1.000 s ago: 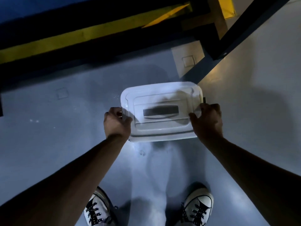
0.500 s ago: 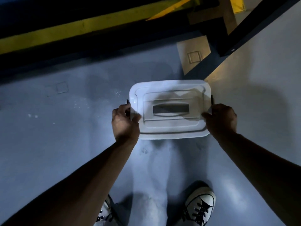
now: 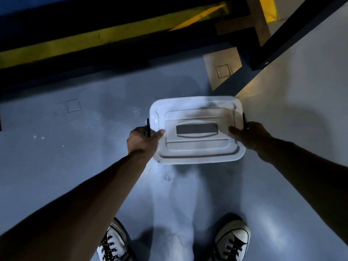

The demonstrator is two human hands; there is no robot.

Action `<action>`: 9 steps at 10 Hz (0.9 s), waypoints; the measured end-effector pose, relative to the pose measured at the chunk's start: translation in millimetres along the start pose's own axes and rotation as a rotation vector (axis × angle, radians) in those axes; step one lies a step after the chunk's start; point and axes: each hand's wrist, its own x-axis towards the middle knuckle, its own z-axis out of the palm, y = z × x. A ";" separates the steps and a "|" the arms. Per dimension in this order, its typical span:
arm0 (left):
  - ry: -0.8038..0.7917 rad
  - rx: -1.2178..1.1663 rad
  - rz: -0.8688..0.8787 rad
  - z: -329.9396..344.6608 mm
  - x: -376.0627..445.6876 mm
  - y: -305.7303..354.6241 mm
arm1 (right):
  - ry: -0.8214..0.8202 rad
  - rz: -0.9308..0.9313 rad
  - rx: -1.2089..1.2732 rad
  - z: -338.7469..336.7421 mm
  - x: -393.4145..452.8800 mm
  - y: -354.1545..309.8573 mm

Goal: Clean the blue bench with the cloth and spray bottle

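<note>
1. Head view: a white box [image 3: 197, 129] with a lid sits in the middle, a bit toward 1 o'clock. It has a dark slot on top and a black clip on each short side.
2. The left hand [image 3: 144, 140] grips the box's 9 o'clock side, thumb on the lid, fingers curled around the edge by the black clip.
3. The right hand [image 3: 252, 136] grips the 3 o'clock side the same way, thumb on the lid.
4. The grey floor [image 3: 75, 157] is under the box. I cannot tell if the box touches it.
5. Two white shoes with black laces, one [image 3: 113, 243] at 7 o'clock and one [image 3: 232, 240] at 5 o'clock, stand on the floor.
6. A yellow stripe [image 3: 94, 39] runs across at 11 o'clock, with blue [image 3: 37, 4] above it. The cloth and spray bottle are not seen.
</note>
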 end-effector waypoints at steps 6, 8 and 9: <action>0.275 -0.093 -0.033 16.9 -10.4 8.2 | 0.389 -0.152 -0.254 17.1 -13.4 1.9; 0.147 -0.038 0.010 -3.0 -17.4 11.4 | 0.231 -0.167 -0.239 4.1 -26.8 0.2; 0.062 -0.178 0.041 -27.1 -34.2 22.5 | 0.259 -0.168 -0.057 -9.6 -55.6 -6.2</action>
